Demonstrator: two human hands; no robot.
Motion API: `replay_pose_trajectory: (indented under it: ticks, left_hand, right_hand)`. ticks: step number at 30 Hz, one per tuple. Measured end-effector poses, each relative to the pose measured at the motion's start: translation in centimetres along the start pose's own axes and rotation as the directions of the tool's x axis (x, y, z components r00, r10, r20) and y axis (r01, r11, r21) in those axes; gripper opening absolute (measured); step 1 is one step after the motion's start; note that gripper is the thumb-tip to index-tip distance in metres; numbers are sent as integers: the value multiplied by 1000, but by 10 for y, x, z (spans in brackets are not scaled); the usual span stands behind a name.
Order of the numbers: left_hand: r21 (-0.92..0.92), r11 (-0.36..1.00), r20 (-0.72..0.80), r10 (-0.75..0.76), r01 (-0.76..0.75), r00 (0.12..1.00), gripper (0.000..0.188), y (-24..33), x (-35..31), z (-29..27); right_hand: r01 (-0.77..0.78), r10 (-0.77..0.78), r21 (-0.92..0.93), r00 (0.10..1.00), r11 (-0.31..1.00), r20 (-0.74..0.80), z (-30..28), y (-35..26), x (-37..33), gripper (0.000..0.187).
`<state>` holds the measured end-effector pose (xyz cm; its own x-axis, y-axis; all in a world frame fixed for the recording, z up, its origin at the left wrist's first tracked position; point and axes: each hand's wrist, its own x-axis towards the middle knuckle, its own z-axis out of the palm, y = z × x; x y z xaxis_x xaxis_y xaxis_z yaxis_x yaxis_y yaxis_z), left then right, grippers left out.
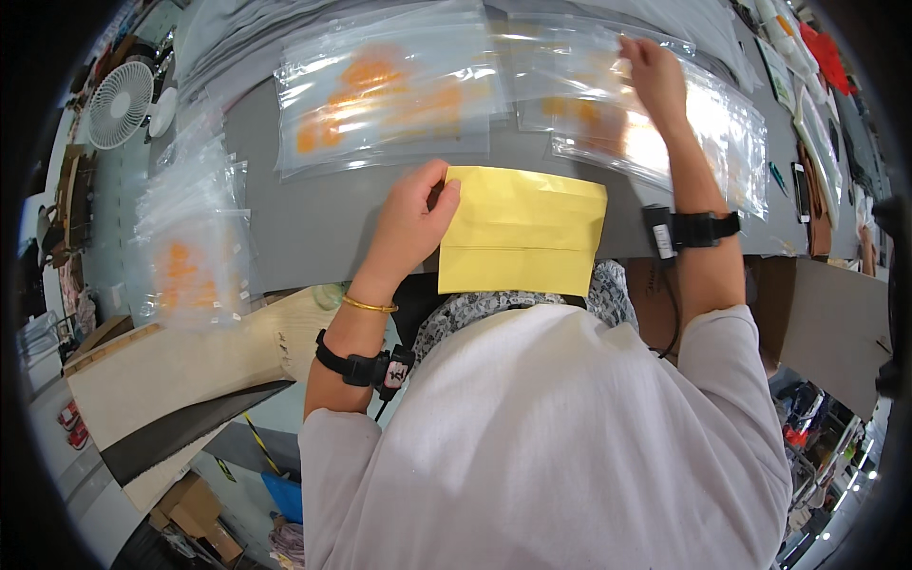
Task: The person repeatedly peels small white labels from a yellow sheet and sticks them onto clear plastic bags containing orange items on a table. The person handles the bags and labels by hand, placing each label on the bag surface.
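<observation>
My left hand (415, 217) pinches the upper left corner of a creased yellow paper sheet (522, 233), thumb on top. The sheet overhangs the table's near edge, in front of my body. Farther off on the right, my right hand (657, 84) is closed, its fingertips at the upper edge of a clear plastic zip bag (570, 81). That bag lies among several overlapping clear bags with orange prints. To their left sits another stack of clear bags (389, 109) with orange patches. Glare hides part of the right-hand bags.
More clear bags (195, 261) are piled at the table's left end. Grey cloth (247, 43) covers the far side. A phone (802, 190) and a pen (777, 177) lie at the right. A white fan (121, 104) stands left; a wooden board (204, 366) is below the table's left edge.
</observation>
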<state>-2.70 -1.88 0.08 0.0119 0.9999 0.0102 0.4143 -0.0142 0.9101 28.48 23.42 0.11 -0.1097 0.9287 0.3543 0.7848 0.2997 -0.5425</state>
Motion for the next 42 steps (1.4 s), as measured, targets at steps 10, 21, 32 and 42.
replay_pose_trajectory:
  ticks: [10,21,32,42]
  left_hand:
    - [-319,947,-137,-88,40,987,17,10,7,32]
    - [-352,934,-425,-97,-66,900,18,23,-21,17]
    - [-360,924,-257,39,-133,966,30,23,-68,16]
    - [-811,505,171,-278,295,945,60,37,-32,-10]
  right_hand:
    - [-31,-43,225,947,974,317,-46,-11,-83,39]
    - [-456,139,491,822,742,553,-43,-107,-161,46]
    - [-819,-27,569,572,-67,820,-2,-159,-164,39]
    - [-867,-172,488,499,-102,850,-3,-181,-172,40]
